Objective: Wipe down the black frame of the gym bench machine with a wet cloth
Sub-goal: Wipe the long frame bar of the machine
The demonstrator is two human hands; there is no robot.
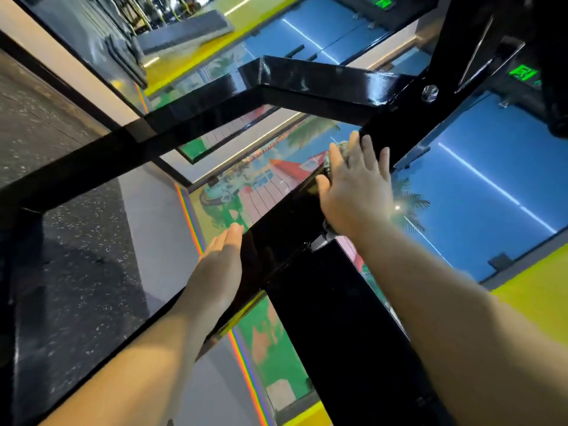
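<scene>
Now wiping the black frame.
My right hand presses the cloth flat beneath its spread fingers; my left hand, fingers together, rests flat against the beam's left side.

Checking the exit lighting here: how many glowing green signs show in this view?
2. One glowing green sign sits at the top edge, partly cut off; the other green sign is at upper right, beside the black metal frame. More may be hidden.

Single head-worn wide-angle view, tilted, looking forward and down, close on black frame and both forearms.
</scene>
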